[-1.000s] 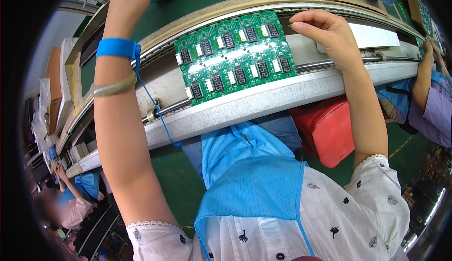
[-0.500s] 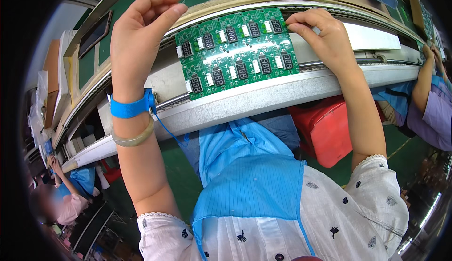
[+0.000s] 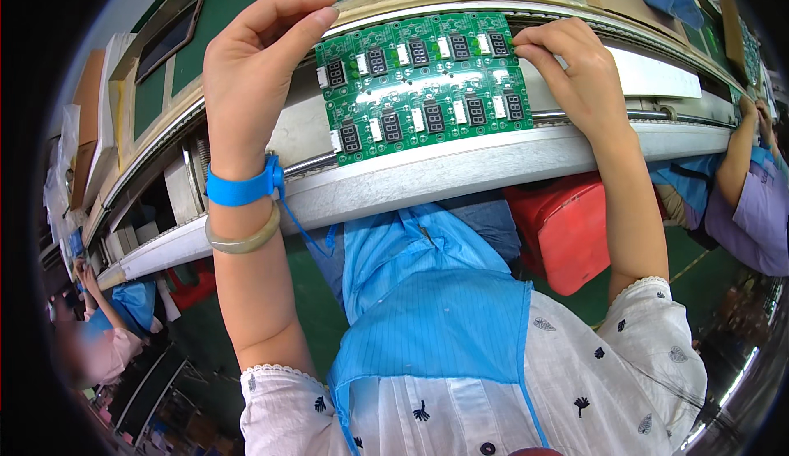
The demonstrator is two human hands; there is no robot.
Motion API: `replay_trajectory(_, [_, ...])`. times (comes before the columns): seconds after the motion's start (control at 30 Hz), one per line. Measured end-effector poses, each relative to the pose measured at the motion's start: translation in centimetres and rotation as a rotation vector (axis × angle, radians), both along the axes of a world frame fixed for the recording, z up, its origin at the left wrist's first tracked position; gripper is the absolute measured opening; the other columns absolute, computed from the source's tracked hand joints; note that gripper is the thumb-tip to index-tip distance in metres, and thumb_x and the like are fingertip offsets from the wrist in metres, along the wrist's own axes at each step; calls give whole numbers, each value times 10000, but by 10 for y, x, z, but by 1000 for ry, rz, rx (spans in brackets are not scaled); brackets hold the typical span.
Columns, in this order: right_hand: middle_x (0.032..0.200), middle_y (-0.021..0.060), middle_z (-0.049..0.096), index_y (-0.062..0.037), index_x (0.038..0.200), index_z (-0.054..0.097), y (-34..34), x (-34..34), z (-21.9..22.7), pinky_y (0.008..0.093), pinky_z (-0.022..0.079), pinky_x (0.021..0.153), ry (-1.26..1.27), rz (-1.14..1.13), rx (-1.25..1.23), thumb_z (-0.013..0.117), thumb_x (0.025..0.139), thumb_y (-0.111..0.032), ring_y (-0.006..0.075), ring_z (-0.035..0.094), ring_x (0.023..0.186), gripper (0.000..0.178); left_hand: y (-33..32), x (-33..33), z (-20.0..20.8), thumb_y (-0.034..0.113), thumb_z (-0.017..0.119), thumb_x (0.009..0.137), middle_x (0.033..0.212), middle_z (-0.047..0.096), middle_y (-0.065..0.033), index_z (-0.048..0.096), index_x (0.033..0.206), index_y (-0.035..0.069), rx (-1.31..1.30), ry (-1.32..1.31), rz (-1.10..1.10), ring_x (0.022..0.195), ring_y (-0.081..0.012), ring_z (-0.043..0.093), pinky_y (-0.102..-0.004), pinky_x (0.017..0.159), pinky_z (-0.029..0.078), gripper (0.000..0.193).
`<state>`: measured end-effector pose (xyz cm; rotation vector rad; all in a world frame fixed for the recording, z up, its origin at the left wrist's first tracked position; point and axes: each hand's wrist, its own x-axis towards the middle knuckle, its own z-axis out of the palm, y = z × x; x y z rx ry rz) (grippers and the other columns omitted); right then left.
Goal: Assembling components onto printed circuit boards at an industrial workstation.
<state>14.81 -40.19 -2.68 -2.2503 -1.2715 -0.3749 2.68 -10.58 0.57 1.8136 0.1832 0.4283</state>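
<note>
A green circuit board panel (image 3: 423, 86) lies across the metal rails of a conveyor in front of me. It carries two rows of black digit displays (image 3: 433, 117), with white connectors (image 3: 417, 119) beside them and small green parts in the far row. At the panel's far right corner, my right hand (image 3: 575, 69) pinches the edge between thumb and fingertips. My left hand (image 3: 251, 78) hovers by the far left corner, its thumb and forefinger slightly parted and nothing visible between them. Around the left wrist is a blue strap (image 3: 240, 189) with a cord, plus a bangle (image 3: 244, 234).
The conveyor's pale front rail (image 3: 460, 156) runs between me and the panel. A phone-like dark device (image 3: 170, 41) lies at the far left. Below the rail at right is a red stool or box (image 3: 567, 234). Other people's hands (image 3: 748, 115) work at the far right.
The panel and both hands have shifted a little to the right, with a slight tilt of the view. My right hand stays at the panel's far right corner.
</note>
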Motion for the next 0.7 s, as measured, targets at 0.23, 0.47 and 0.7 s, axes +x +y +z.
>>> replay_trajectory(0.23, [898, 76, 705, -56, 936, 737, 2, -3, 0, 388, 489, 810, -111, -12, -44, 714, 861, -135, 259, 639, 896, 111, 4, -3, -7, 95, 748, 880, 969, 738, -40, 752, 1048, 16, 22, -33, -5, 895, -92, 670, -201, 819, 520, 186])
replay_trajectory(0.47, [898, 90, 697, -20, 948, 719, 4, -6, 3, 351, 497, 794, -118, 7, -44, 727, 828, -65, 273, 627, 871, 128, 2, -6, -11, 109, 738, 890, 959, 742, -46, 763, 1047, 20, 23, -48, 3, 886, -96, 674, -207, 808, 525, 182])
replay_trajectory(0.7, [889, 67, 705, -65, 939, 749, 2, -6, -1, 336, 521, 756, 127, -63, 17, 755, 841, -147, 224, 646, 873, 129, 7, -8, -16, 87, 725, 904, 1027, 745, -64, 754, 1092, 41, 10, -50, -42, 963, -119, 683, -216, 878, 524, 195])
